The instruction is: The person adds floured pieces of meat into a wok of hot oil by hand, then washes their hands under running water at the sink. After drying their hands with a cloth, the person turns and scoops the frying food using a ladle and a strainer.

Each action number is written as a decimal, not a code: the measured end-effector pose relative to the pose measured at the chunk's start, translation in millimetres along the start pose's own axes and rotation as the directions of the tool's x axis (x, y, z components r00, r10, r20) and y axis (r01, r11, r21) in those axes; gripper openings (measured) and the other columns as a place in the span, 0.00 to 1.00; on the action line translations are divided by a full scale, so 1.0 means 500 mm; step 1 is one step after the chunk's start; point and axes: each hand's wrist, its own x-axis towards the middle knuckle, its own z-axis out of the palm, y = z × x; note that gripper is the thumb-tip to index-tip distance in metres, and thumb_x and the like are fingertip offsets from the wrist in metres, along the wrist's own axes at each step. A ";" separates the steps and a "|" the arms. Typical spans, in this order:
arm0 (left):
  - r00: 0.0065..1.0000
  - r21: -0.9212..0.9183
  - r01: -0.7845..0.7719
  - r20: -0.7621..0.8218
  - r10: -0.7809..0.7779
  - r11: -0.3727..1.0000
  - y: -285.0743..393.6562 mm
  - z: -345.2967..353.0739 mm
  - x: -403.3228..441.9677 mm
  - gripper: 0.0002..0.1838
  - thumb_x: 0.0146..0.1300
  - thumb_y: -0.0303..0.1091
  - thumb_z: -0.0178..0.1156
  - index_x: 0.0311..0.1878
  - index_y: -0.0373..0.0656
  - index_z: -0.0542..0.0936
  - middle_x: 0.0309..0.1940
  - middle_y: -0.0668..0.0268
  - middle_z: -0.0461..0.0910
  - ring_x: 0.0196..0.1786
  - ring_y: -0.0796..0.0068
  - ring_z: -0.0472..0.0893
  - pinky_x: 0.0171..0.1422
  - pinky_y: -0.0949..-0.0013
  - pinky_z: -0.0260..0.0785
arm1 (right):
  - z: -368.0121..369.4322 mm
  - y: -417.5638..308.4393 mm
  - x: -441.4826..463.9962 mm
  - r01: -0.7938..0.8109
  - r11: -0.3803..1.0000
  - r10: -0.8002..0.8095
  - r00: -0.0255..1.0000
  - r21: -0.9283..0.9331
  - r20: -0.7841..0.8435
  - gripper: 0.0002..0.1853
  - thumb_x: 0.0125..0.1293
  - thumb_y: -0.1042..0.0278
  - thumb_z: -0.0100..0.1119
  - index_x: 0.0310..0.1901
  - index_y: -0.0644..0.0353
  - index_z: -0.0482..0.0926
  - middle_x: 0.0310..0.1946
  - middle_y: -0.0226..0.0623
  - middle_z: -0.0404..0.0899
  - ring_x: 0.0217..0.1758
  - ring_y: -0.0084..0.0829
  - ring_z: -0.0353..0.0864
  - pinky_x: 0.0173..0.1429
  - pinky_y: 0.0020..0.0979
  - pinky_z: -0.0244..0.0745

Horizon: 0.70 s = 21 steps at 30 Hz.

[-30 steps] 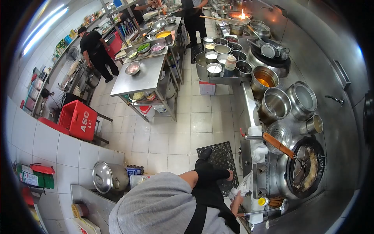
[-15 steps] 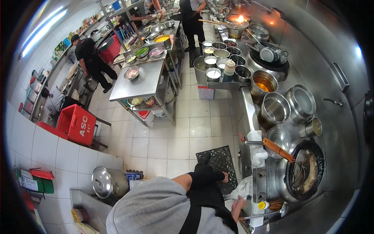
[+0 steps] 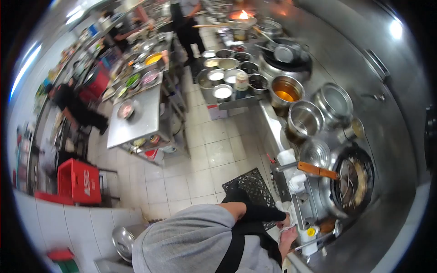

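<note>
White tiles (image 3: 198,179) cover the kitchen floor, and a big steel stove (image 3: 324,195) runs down one side of it, with a small flame (image 3: 243,15) burning at the far end. Down at the front edge of that stove I can see a white cloth (image 3: 292,217). It looks thin, soft and crumpled, with folds and no neat corners. Its longer way seems to run along the stove's edge, from the hands toward the far end of the room, but it is bunched and blurry, so I can't tell just where its ends point. The person's two hands are close together at the cloth. The right hand (image 3: 288,235) is closed on it, and the left hand (image 3: 284,220), at the end of a black sleeve (image 3: 261,212), is right by it, but I can't tell how its fingers sit. Just beside the hands is a yellow cap (image 3: 311,232). A strainer with a wooden handle (image 3: 317,170) leans over the black wok (image 3: 344,175) near them, with its handle pointing out toward the floor. A black mat (image 3: 252,184) lies below, near the person.
</note>
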 end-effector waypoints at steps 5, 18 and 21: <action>0.912 0.352 -0.378 0.302 0.279 0.856 -0.098 0.039 -0.017 0.14 0.66 0.42 0.58 0.44 0.47 0.89 0.51 0.56 0.87 0.50 0.54 0.87 0.56 0.47 0.79 | -0.144 0.028 -0.064 0.120 0.984 -0.133 0.987 -0.130 -0.094 0.19 0.78 0.61 0.47 0.59 0.65 0.76 0.54 0.42 0.84 0.56 0.36 0.85 0.53 0.42 0.82; 0.939 -0.055 0.320 0.151 -0.309 0.946 -0.140 -0.164 -0.350 0.22 0.71 0.49 0.60 0.53 0.38 0.84 0.35 0.58 0.87 0.40 0.67 0.86 0.47 0.62 0.75 | -0.172 0.122 -0.238 -0.009 0.673 -0.704 0.296 -0.739 -0.645 0.20 0.62 0.67 0.70 0.52 0.70 0.79 0.40 0.48 0.87 0.40 0.44 0.87 0.48 0.42 0.83; 0.962 -0.354 0.163 -0.150 -0.228 0.921 -0.089 -0.219 -0.358 0.21 0.69 0.38 0.63 0.61 0.37 0.80 0.47 0.52 0.87 0.51 0.55 0.85 0.57 0.58 0.76 | -0.200 0.088 -0.215 -0.207 0.372 -0.882 0.226 -0.905 -0.414 0.29 0.54 0.64 0.75 0.54 0.70 0.76 0.45 0.58 0.83 0.51 0.60 0.84 0.58 0.50 0.80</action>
